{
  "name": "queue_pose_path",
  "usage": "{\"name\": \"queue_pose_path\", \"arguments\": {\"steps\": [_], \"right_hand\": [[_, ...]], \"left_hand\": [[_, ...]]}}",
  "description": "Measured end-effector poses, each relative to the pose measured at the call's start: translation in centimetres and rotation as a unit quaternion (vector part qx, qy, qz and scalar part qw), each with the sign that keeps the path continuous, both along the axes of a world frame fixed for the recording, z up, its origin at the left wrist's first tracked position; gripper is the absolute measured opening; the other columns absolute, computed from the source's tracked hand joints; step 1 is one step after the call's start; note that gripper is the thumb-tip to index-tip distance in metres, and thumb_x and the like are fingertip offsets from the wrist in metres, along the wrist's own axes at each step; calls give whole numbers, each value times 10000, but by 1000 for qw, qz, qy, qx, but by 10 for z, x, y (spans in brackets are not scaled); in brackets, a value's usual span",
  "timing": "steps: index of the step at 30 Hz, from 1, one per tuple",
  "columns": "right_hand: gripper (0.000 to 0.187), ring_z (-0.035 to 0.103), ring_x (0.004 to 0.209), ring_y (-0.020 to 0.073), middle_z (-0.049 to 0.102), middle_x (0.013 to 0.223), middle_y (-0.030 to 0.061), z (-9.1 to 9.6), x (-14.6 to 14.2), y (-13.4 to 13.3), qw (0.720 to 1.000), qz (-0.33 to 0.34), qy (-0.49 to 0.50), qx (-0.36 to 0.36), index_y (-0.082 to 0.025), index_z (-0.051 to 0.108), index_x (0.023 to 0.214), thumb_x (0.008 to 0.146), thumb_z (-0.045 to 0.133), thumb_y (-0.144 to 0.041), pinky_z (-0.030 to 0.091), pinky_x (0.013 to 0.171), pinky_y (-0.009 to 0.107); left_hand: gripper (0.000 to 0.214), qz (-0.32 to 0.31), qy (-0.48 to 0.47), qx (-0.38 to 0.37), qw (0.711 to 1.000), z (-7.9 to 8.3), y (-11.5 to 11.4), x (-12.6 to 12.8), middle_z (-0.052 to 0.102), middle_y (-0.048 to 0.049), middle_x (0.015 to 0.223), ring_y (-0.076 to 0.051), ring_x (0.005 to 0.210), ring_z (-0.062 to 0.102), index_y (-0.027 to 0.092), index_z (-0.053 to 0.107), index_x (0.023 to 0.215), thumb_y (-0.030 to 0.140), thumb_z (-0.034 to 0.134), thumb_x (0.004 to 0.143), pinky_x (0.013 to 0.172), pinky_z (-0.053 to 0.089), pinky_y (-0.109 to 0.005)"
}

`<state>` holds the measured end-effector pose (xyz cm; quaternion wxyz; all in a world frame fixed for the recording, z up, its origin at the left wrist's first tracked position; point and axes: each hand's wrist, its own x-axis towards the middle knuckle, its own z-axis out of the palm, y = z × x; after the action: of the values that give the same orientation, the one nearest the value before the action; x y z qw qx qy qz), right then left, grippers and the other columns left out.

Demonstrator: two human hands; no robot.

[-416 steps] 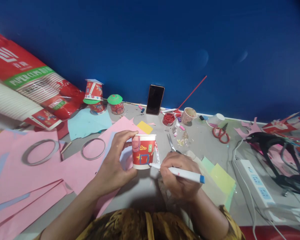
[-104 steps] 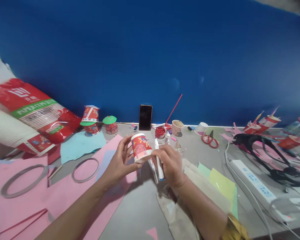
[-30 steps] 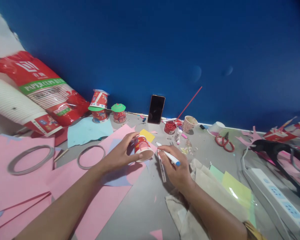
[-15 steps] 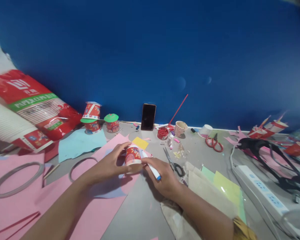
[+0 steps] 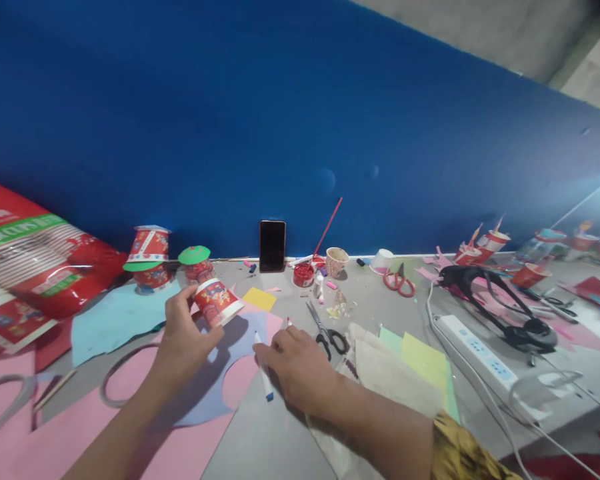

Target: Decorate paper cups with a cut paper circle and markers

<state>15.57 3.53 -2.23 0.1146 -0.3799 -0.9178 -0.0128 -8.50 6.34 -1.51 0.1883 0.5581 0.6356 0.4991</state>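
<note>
My left hand (image 5: 183, 340) is closed round a red printed paper cup (image 5: 218, 301), held tilted a little above the table with its mouth turned down and to the right. My right hand (image 5: 293, 363) lies palm down on the grey table (image 5: 260, 440), fingers stretched out to the left. A white marker with a blue end (image 5: 264, 377) lies on the table at those fingertips, touching or nearly touching them. Under both hands spread pink paper sheets (image 5: 190, 440) and a pale blue cut-out (image 5: 230, 373).
Black-handled scissors (image 5: 326, 331) lie right of my right hand, beside yellow and green sheets (image 5: 423, 357). Along the blue wall stand a phone (image 5: 273, 245), decorated cups (image 5: 147, 261), a red tub (image 5: 303, 274) and red scissors (image 5: 399, 283). A power strip (image 5: 473, 347) lies right; a cup pack (image 5: 25, 267) left.
My left hand has lifted the cup off the table and tilted it. My right hand has let go of the marker, which now lies flat, and the hand has flattened out.
</note>
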Motion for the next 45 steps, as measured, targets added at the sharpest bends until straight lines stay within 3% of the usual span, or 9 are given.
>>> {"name": "queue_pose_path", "arguments": {"steps": [4, 8, 14, 23, 27, 33, 39, 42, 45], "right_hand": [[235, 726, 902, 245, 777, 1095, 109, 36, 14, -2, 988, -139, 14, -70, -203, 716, 1201, 1044, 555, -272, 470, 725, 321], [319, 775, 856, 298, 817, 955, 139, 59, 24, -1, 965, -197, -96, -144, -180, 734, 1084, 1049, 600, -467, 463, 691, 329], [258, 793, 962, 333, 825, 1049, 164, 41, 19, -1, 956, -179, -136, -189, -180, 699, 1191, 985, 661, -332, 478, 720, 332], [303, 765, 972, 272, 822, 1076, 96, 37, 21, 3, 961, -158, -98, -203, -218, 754, 1099, 908, 536, -129, 411, 727, 317], [407, 725, 983, 246, 768, 1119, 96, 30, 24, 1, 973, -110, -46, -199, -207, 706, 1220, 872, 544, -72, 431, 758, 301], [338, 672, 931, 236, 696, 1067, 113, 9, 29, 11, 989, -51, 129, -58, -190, 714, 1147, 898, 548, -32, 499, 782, 310], [220, 657, 771, 188, 694, 850, 37, 11, 29, 13, 903, 50, 415, 99, -228, 743, 1176, 1028, 602, -147, 525, 686, 294], [178, 714, 810, 193, 757, 901, 37, 17, 31, 14, 870, 12, 490, 45, -259, 769, 1166, 1021, 668, -234, 559, 728, 319], [120, 683, 690, 156, 731, 781, -2, 21, 35, 20, 793, -78, 599, -77, -244, 775, 1037, 977, 734, -339, 540, 669, 289]], "left_hand": [[761, -28, 24, -7, 999, -1, -4, 6, 439, -141, 1451, -430, 1431, 506, 300, 424, 1402, 389, 792, 743, 1167, 480, -670], [811, -1, 2, -28, 1000, 8, -10, 14, 457, -149, 1465, -411, 1401, 536, 256, 482, 1376, 491, 876, 707, 1124, 529, -627], [772, -5, -50, -20, 999, 20, -17, 27, 456, -143, 1499, -398, 1408, 538, 285, 526, 1345, 554, 898, 724, 1086, 576, -611], [867, -63, -50, -52, 995, 9, -16, 26, 388, -164, 1569, -386, 1455, 515, 298, 396, 1516, 357, 845, 777, 1214, 437, -635], [857, -70, -61, -71, 993, 12, -18, 26, 372, -174, 1592, -396, 1454, 520, 285, 394, 1516, 379, 838, 789, 1195, 456, -623], [891, -84, -95, -78, 989, 14, -18, 24, 346, -183, 1631, -394, 1426, 551, 309, 365, 1505, 414, 848, 763, 1155, 491, -618], [861, -83, -167, -76, 980, 9, -13, 21, 510, -153, 1558, -393, 1408, 564, 324, 476, 1432, 416, 903, 689, 1109, 526, -616], [713, -102, -178, -66, 977, 8, -12, 20, 619, -123, 1459, -375, 1414, 562, 314, 550, 1353, 467, 871, 736, 1135, 507, -611], [595, -117, -177, -58, 976, 9, -12, 20, 668, -96, 1410, -364, 1362, 605, 322, 600, 1300, 563, 815, 800, 1147, 497, -607]]}}
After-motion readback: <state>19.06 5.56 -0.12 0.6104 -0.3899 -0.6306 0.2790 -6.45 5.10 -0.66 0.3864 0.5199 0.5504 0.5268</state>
